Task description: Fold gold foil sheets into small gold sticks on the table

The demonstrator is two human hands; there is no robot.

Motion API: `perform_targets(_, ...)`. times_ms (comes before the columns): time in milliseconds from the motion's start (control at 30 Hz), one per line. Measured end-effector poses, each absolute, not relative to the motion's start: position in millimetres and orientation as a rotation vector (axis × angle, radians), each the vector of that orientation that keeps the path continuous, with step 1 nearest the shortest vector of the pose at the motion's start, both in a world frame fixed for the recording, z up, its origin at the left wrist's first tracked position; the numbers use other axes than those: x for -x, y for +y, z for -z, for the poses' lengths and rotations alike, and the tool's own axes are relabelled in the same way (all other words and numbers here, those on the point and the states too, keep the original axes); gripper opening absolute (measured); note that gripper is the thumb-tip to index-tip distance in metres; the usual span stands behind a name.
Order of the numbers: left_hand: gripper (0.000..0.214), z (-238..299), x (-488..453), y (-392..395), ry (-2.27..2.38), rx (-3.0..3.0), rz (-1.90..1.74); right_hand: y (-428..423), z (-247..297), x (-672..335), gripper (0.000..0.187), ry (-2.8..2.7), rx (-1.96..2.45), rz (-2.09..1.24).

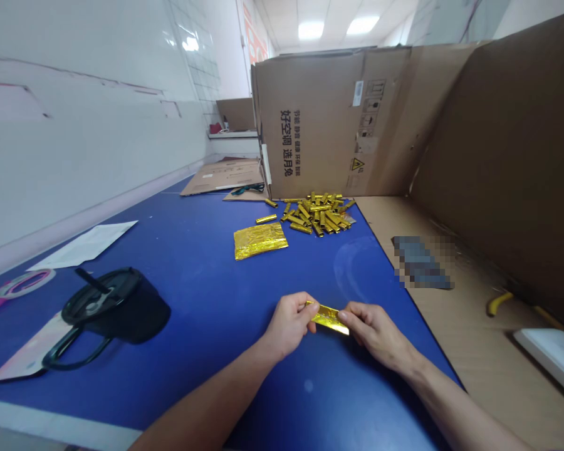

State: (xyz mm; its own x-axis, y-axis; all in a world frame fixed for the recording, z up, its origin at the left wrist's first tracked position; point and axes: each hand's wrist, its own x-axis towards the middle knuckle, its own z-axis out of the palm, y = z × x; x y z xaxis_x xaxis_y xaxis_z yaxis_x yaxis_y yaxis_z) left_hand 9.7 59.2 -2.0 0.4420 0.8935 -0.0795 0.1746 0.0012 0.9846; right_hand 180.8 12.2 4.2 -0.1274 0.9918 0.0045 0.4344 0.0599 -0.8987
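Note:
A narrow folded strip of gold foil [328,317] is pinched between both hands low over the blue table [207,294]. My left hand [289,324] grips its left end with closed fingers. My right hand [373,331] holds the right end, fingers curled on it. Farther back lies a flat stack of gold foil sheets [260,240]. Behind that sits a pile of several small rolled gold foil pieces [317,215], with one stray roll [266,219] to its left.
A black lidded cup with a straw and handle [110,307] stands at the left. Beside it are a paper sheet [87,244] and a tape roll [22,283]. Tall cardboard panels [338,122] wall off the back and right. A yellow-handled tool [501,302] lies on the cardboard at right.

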Motion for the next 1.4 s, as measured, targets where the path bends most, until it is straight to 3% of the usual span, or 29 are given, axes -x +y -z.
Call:
perform_targets(300, 0.025, -1, -15, 59, 0.998, -1.281, -0.883, 13, -4, -179, 0.025, -1.369, 1.447, -1.005)
perform_targets(500, 0.027, 2, -17, 57, 0.94, -1.19, -0.859, 12, 0, -178, 0.017, -1.444, 1.395, -0.8)
perform_targets(767, 0.031, -2, -16, 55, 0.879, -1.09, -0.814, 9, -3, -178, 0.009, -1.493, 1.325, -0.79)
perform_targets(1167, 0.034, 0, -16, 52, 0.747, -1.153, -0.83, 10, -6, -174, 0.017, -1.414, 1.225, -1.054)
perform_targets(1400, 0.024, -1, -16, 56, 0.892, -1.217, -0.907, 10, -10, -173, 0.024, -1.296, 1.28, -1.114)
